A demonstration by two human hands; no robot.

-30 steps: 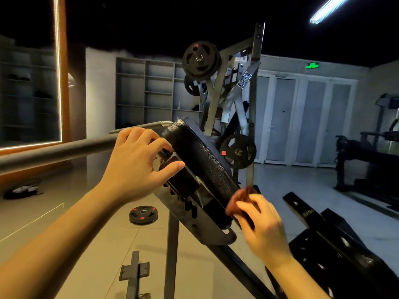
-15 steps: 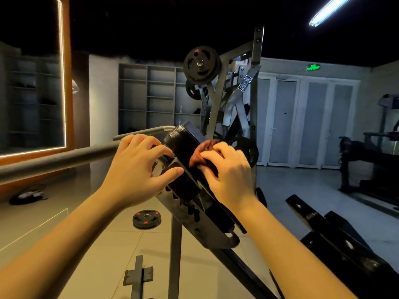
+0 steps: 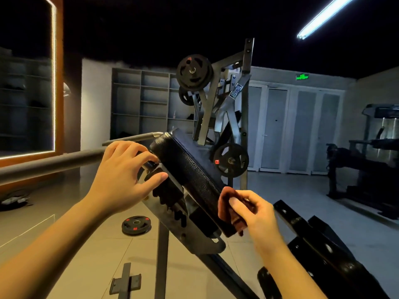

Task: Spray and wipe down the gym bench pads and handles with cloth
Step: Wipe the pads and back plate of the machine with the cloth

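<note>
A black textured pad [image 3: 190,169] slants down to the right on a grey metal bracket [image 3: 194,238]. My left hand [image 3: 127,171] grips the black knob and bracket at the pad's upper left end, fingers curled round it. My right hand [image 3: 252,214] pinches a reddish-brown cloth [image 3: 228,203] and presses it against the pad's lower right end. No spray bottle is in view.
A grey bar [image 3: 54,165] runs off to the left. A weight plate [image 3: 136,225] lies on the tiled floor. Behind stands a plate-loaded machine [image 3: 224,104]. A black bench part [image 3: 319,244] sits at lower right, another black bench [image 3: 362,162] at far right.
My right hand slid the cloth from the pad's upper end down to its lower right end. The left hand kept its grip on the knob.
</note>
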